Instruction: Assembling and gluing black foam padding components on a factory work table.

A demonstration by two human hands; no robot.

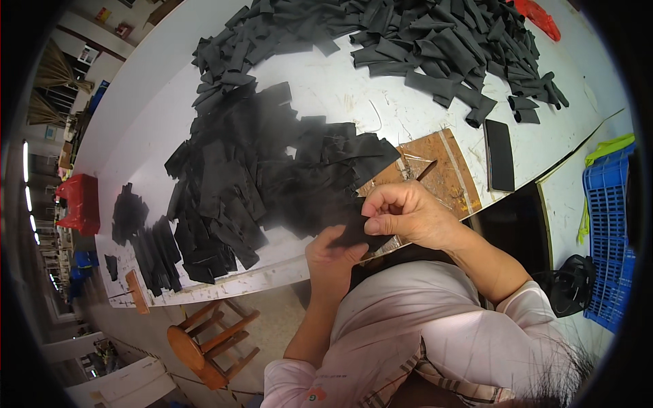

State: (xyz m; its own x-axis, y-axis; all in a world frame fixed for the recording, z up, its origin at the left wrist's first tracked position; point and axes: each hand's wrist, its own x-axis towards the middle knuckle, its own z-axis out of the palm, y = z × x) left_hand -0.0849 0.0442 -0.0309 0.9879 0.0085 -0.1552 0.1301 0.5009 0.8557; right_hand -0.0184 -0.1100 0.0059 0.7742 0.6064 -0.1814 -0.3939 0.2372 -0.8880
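Between my two hands, at the table's near edge, is a small black fabric piece (354, 228). My right hand (401, 214) pinches it between thumb and forefinger at its upper right. From the lower left my left hand (333, 255) holds the same piece with thumb and fingers. Just beyond them spreads a heap of flat black fabric pieces (224, 183). Farther off lie two large piles of dark folded or tubular fabric pieces, one at the far middle (272, 27) and one at the far right (442, 47).
A worn wooden board (452, 173) lies beside my right hand, with a black phone (500, 156) to its right. A blue plastic crate (609, 234) and a black fan (573, 285) stand at right. A wooden stool (197, 350) is on the floor at left. A red bag (78, 204) sits beyond the table.
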